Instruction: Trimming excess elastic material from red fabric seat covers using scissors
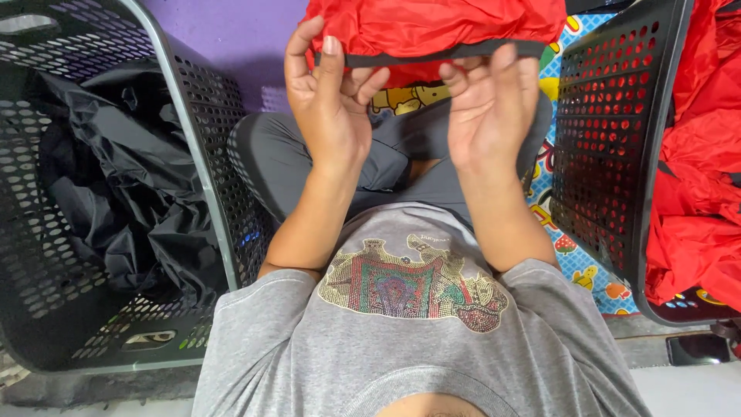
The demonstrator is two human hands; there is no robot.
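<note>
I hold a red fabric piece [432,27] with a black elastic edge up in front of me, above my crossed legs in grey trousers. My left hand [328,100] pinches the black edge near its left end, fingers pointing up. My right hand [494,104] grips the same edge further right, palm facing me. The cloth bunches above both hands and runs out of the top of the view.
A black perforated basket [208,154] on my left holds black fabric [123,193]. Another black perforated basket [617,139] on my right holds red fabric [695,185]. A colourful patterned mat [579,262] lies beneath. A purple surface is behind.
</note>
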